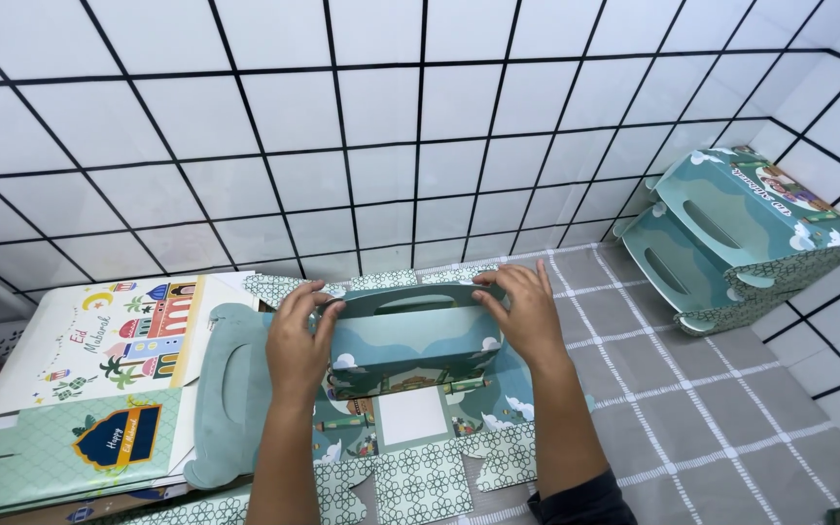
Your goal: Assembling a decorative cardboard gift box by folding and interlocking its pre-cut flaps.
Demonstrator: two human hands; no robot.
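Note:
A teal cardboard carry box with cloud prints and a slotted handle stands half folded on its own flat flaps in front of me. My left hand grips its left end, fingers curled over the top edge. My right hand presses the right end, fingers on the handle strip. Both hands hold the upright panel between them.
A stack of flat unfolded box sheets, cream and green with printed buildings, lies at the left. Two assembled teal boxes lean in the right corner against the white tiled wall. A grey checked cloth covers the surface.

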